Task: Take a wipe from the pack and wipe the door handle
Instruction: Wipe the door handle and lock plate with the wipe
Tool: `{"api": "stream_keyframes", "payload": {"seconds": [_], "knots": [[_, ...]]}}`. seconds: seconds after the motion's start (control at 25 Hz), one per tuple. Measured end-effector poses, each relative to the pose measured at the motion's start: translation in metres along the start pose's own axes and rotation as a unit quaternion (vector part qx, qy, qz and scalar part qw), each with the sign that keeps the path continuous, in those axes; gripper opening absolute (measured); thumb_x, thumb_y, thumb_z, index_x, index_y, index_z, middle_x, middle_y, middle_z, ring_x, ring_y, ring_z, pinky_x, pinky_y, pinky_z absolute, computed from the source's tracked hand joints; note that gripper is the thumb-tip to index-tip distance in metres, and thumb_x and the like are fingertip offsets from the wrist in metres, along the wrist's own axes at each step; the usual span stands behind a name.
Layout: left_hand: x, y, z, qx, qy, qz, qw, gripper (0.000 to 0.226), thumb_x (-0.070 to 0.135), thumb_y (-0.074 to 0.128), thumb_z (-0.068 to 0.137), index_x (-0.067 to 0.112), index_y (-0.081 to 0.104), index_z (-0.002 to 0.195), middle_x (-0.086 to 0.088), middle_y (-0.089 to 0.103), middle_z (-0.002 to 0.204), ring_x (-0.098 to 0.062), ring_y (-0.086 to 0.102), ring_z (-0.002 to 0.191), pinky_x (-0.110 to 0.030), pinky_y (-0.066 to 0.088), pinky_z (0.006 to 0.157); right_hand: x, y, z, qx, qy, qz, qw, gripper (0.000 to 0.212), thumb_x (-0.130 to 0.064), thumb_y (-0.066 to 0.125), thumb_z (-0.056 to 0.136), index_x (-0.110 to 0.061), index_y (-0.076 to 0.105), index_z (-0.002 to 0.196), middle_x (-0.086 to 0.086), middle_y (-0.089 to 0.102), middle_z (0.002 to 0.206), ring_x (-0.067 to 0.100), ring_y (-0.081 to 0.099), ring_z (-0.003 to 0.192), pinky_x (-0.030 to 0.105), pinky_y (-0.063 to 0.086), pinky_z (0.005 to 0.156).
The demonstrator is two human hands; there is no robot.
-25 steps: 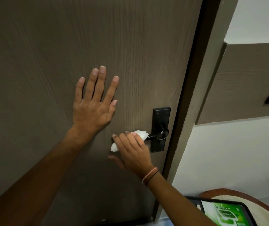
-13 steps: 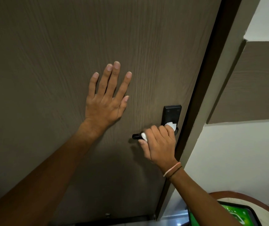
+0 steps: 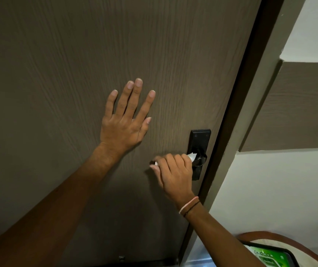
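Right hand [image 3: 174, 171] wraps wipe [image 3: 191, 156] round handle [image 3: 199, 160]

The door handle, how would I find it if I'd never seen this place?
Look at the big brown wood-grain door and follow it to its right edge, by the dark frame. There sits a tall black plate, and the door handle sticks out leftward from it. It is the only black lever, and the right hand is wrapped around it with a white wipe.

We are seeing a white wipe [image 3: 191, 156] lying bunched around the black lever door handle [image 3: 199, 160] at the door's right edge, its ends poking out; the green wipe pack [image 3: 269, 258] is lying near right
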State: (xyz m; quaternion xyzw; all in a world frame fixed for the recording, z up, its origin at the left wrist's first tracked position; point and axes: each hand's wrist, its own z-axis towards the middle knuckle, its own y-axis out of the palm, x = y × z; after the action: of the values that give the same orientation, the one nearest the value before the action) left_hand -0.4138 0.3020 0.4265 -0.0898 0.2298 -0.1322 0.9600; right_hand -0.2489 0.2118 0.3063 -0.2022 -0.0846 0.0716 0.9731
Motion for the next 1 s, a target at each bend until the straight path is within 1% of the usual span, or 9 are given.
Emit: {"api": "stream_keyframes", "payload": {"seconds": [0.16, 0.28, 0.4, 0.52, 0.64, 0.72, 0.84, 0.92, 1.0], "knots": [[-0.001, 0.002, -0.002, 0.002, -0.004, 0.008, 1.000, 0.067, 0.041, 0.041, 0.109, 0.018, 0.015, 0.167, -0.023, 0.034, 0.164, -0.026, -0.011, 0.160, -0.048, 0.001, 0.130, 0.011, -0.004, 0.003, -0.045, -0.065, -0.011, 0.997, 0.038, -0.049, 0.039, 0.105, -0.018, 0.062, 0.105, 0.001, 0.067, 0.087, 0.019, 0.061, 0.075, 0.035, 0.038, 0.081], [-0.002, 0.004, -0.003, 0.007, -0.002, 0.012, 1.000, 0.067, 0.040, 0.040, 0.109, 0.017, 0.017, 0.167, -0.021, 0.029, 0.167, -0.027, -0.008, 0.160, -0.049, 0.000, 0.130, 0.040, -0.014, 0.008, -0.077, -0.133, -0.017, 0.988, 0.041, -0.047, 0.029, 0.108, -0.017, 0.057, 0.109, 0.000, 0.065, 0.087, 0.016, 0.057, 0.073, 0.032, 0.039, 0.073], [-0.002, 0.004, -0.003, 0.010, -0.003, 0.016, 1.000, 0.067, 0.040, 0.041, 0.108, 0.016, 0.018, 0.167, -0.021, 0.029, 0.167, -0.027, -0.007, 0.160, -0.049, 0.002, 0.130, 0.067, -0.021, 0.007, -0.089, -0.175, -0.023, 0.980, 0.039, -0.040, 0.024, 0.109, -0.016, 0.054, 0.115, 0.002, 0.067, 0.093, 0.018, 0.061, 0.079, 0.034, 0.040, 0.084], [-0.002, 0.002, -0.003, 0.009, -0.001, 0.015, 1.000, 0.067, 0.040, 0.042, 0.108, 0.017, 0.017, 0.166, -0.022, 0.029, 0.165, -0.027, -0.008, 0.160, -0.049, 0.003, 0.130, 0.080, -0.021, 0.001, -0.083, -0.212, -0.029, 0.973, 0.031, -0.032, 0.033, 0.106, -0.014, 0.053, 0.120, 0.004, 0.068, 0.095, 0.020, 0.062, 0.083, 0.036, 0.042, 0.089], [-0.001, 0.002, -0.002, 0.005, 0.000, 0.009, 1.000, 0.067, 0.040, 0.042, 0.108, 0.018, 0.015, 0.166, -0.021, 0.027, 0.164, -0.026, -0.010, 0.160, -0.049, 0.004, 0.130, 0.065, -0.015, 0.001, -0.068, -0.166, -0.029, 0.983, 0.033, -0.034, 0.030, 0.108, -0.014, 0.055, 0.117, 0.004, 0.067, 0.093, 0.021, 0.059, 0.081, 0.037, 0.038, 0.087], [-0.001, 0.002, -0.002, 0.002, 0.000, 0.006, 1.000, 0.068, 0.041, 0.041, 0.108, 0.018, 0.013, 0.166, -0.020, 0.026, 0.164, -0.026, -0.011, 0.160, -0.050, 0.004, 0.129, 0.041, -0.008, 0.002, -0.060, -0.133, -0.030, 0.989, 0.031, -0.037, 0.035, 0.107, -0.015, 0.055, 0.113, 0.004, 0.064, 0.091, 0.020, 0.053, 0.079, 0.035, 0.035, 0.079], [0.000, 0.003, -0.002, 0.002, 0.000, 0.004, 1.000, 0.069, 0.041, 0.041, 0.108, 0.018, 0.012, 0.166, -0.021, 0.028, 0.164, -0.026, -0.011, 0.160, -0.050, 0.005, 0.129, 0.012, -0.002, 0.010, -0.061, -0.118, -0.027, 0.991, 0.033, -0.037, 0.028, 0.109, -0.018, 0.054, 0.101, 0.001, 0.059, 0.086, 0.018, 0.049, 0.072, 0.033, 0.030, 0.071], [0.000, 0.003, -0.002, 0.001, -0.002, 0.002, 1.000, 0.070, 0.041, 0.041, 0.108, 0.019, 0.011, 0.167, -0.021, 0.026, 0.165, -0.026, -0.011, 0.160, -0.049, 0.001, 0.130, 0.007, -0.004, 0.017, -0.073, -0.120, -0.016, 0.990, 0.034, -0.035, 0.027, 0.110, -0.020, 0.054, 0.096, 0.000, 0.059, 0.084, 0.017, 0.050, 0.071, 0.032, 0.032, 0.071], [-0.001, 0.003, -0.003, 0.002, -0.003, 0.007, 1.000, 0.070, 0.041, 0.041, 0.108, 0.018, 0.011, 0.167, -0.021, 0.023, 0.165, -0.026, -0.011, 0.160, -0.048, -0.002, 0.130, 0.010, -0.008, 0.018, -0.097, -0.136, -0.007, 0.986, 0.035, -0.031, 0.025, 0.110, -0.019, 0.057, 0.105, 0.001, 0.061, 0.090, 0.017, 0.054, 0.075, 0.033, 0.039, 0.074]]}}
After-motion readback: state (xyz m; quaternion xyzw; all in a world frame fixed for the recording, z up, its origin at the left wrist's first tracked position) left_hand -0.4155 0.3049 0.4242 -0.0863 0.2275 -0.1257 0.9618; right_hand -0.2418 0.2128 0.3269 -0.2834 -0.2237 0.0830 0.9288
